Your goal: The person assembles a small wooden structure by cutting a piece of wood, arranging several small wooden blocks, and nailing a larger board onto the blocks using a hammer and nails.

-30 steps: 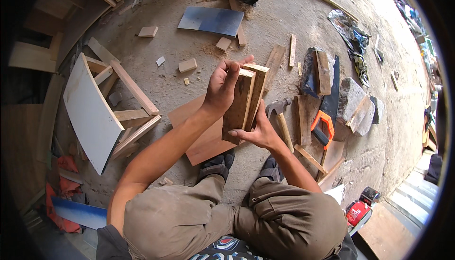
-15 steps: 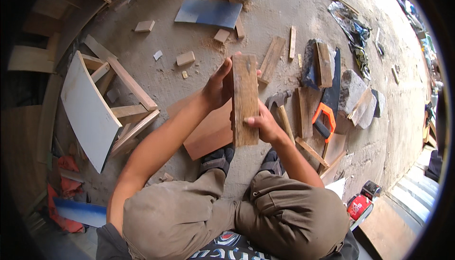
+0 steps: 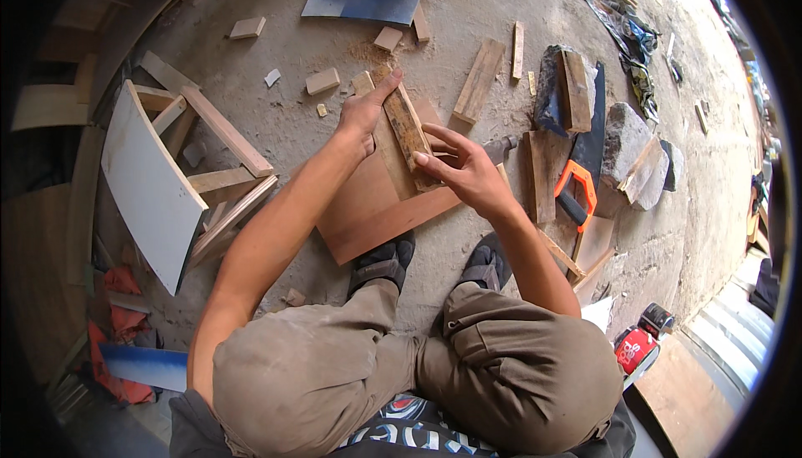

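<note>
A short wooden block [image 3: 407, 128] with a rough, stained face is tilted between my hands. My left hand [image 3: 368, 115] closes around its far end, the thumb over the top edge. At the near end my right hand [image 3: 472, 170] pinches it, thumb on the near corner and forefinger along the side. A paler wood edge [image 3: 362, 83] shows beside the left hand; whether it is part of the same block I cannot tell. Below lies a reddish-brown board [image 3: 359, 207], partly hidden by the hands. A hammer [image 3: 501, 150] rests behind my right hand, mostly covered.
An orange-handled handsaw [image 3: 578, 195] leans by a rock with wood on it [image 3: 574, 90]. More rocks [image 3: 631, 153] lie to the right. At left stands a white-topped wooden frame [image 3: 150, 182]. Offcuts [image 3: 322, 81] and a blue panel [image 3: 363, 0] lie ahead; a red tape measure [image 3: 637, 349] sits at right.
The block has turned from upright with its broad face up to a slant, showing a rougher face, and moved slightly away. My right hand's grip has shifted on the near end.
</note>
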{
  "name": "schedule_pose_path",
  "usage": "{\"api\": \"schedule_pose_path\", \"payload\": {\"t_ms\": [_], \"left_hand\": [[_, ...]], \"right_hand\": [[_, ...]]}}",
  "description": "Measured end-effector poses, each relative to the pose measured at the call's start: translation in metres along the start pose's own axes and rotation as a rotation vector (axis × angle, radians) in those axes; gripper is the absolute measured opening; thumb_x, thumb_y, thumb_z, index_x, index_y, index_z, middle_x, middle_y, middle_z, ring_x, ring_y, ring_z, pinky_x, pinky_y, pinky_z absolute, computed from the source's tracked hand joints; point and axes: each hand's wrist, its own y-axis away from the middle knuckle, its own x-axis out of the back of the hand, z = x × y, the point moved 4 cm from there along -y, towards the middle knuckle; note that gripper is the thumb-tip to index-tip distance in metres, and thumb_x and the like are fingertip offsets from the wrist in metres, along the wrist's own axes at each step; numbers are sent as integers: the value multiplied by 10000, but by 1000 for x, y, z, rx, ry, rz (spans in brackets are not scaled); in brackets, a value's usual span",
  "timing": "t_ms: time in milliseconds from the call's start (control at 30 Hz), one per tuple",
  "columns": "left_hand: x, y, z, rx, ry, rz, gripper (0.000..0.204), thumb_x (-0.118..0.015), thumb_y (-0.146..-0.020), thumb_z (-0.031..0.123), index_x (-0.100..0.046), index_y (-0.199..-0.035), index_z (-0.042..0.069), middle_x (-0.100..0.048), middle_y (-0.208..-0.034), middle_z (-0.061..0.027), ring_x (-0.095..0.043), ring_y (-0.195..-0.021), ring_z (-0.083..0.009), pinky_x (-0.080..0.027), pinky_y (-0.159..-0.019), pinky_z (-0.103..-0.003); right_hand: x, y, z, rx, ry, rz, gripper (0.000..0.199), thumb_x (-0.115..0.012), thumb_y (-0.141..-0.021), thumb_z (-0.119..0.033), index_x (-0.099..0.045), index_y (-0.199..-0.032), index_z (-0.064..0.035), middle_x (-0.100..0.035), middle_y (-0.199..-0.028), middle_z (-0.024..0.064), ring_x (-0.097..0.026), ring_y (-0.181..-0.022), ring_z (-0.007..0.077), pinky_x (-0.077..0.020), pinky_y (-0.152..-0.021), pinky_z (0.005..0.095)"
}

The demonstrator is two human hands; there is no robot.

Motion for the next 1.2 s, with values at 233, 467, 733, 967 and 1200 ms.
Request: {"api": "schedule_pose_path", "payload": {"t_ms": [233, 467, 733, 967, 1200], "left_hand": [[-3, 2, 3, -3, 39, 4, 645, -857, -789, 391, -583, -1156, -63, -665, -1016, -148, -694, -842, -244, -615, -739, -403], [-6, 4, 8, -38, -22, -12, 630, -865, -763, 447, -617, -1085, -33, -665, -951, -108, -676, -798, -199, -599, -735, -363], [-29, 31, 40, -470, -117, -86, 583, -850, -759, 515, -633, -1049, 58, -652, -914, -17, -618, -797, -118, -520, -716, -278], [-50, 74, 57, -963, -367, -180, 754, -906, -708, 434, -524, -1195, 2, -673, -1011, -73, -650, -905, -137, -544, -791, -291], [-55, 63, 50, -816, -383, -176, 769, -878, -711, 518, -538, -1155, -9, -687, -969, -82, -662, -873, -145, -550, -774, -303]], "right_hand": [[-1, 3, 3, 40, -29, 38, 678, -755, -903, -158, -418, -1421, 122, -669, -1174, 207, -664, -1013, 184, -566, -847, 310], [-9, 10, 3, 152, 87, 100, 677, -773, -869, -144, -443, -1415, 85, -652, -1183, 211, -647, -1071, 214, -565, -848, 322], [-17, 20, 5, 354, 161, 153, 716, -781, -837, -96, -410, -1442, -2, -571, -1301, 140, -579, -1213, 231, -550, -920, 375], [-9, 16, 15, 460, 93, 140, 926, -818, -786, -67, -255, -1521, -47, -492, -1379, 121, -508, -1289, 232, -436, -1063, 402], [-12, 11, 13, 319, 33, 37, 859, -851, -773, -101, -333, -1449, 7, -541, -1307, 119, -553, -1219, 203, -462, -1035, 367]]}}
